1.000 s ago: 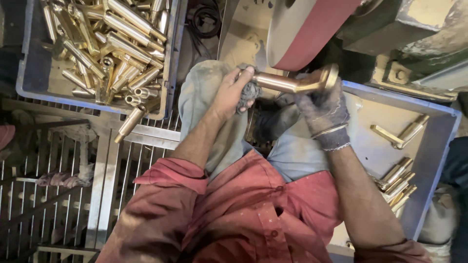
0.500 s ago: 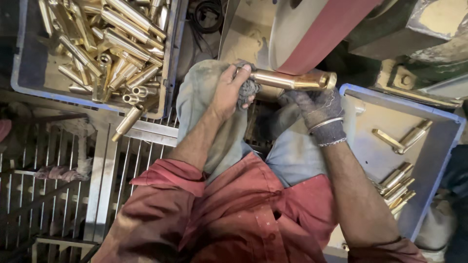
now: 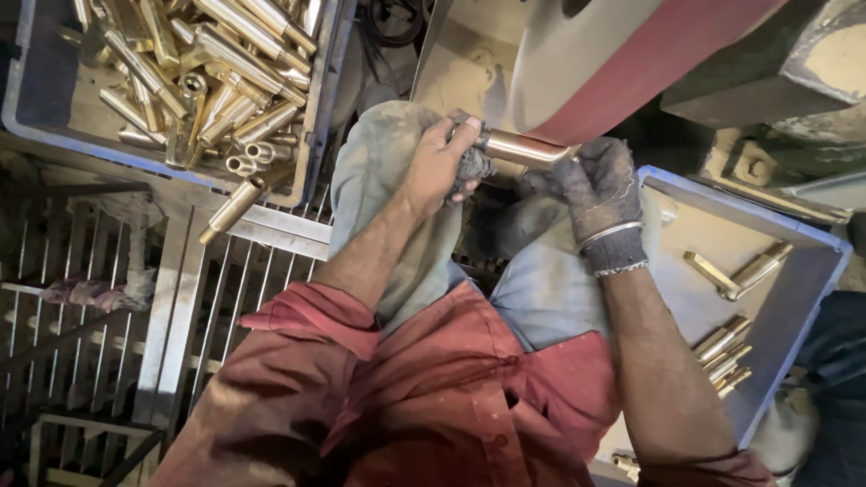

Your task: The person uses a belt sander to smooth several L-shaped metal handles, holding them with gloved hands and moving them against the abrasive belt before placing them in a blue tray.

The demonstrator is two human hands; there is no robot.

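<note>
Your left hand (image 3: 442, 167) and gloved right hand (image 3: 600, 194) clamp a stiff, smooth, likely slippery brass tube (image 3: 523, 147) at both ends.

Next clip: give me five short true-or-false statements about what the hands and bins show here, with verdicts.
1. Both hands hold one brass tube. True.
2. The right hand is bare. False: it wears a dark glove.
3. The left hand grips with a rag. True.
4. The left bin holds few parts. False: it is heaped with brass tubes.
5. The tube sits by a red belt. True.
</note>
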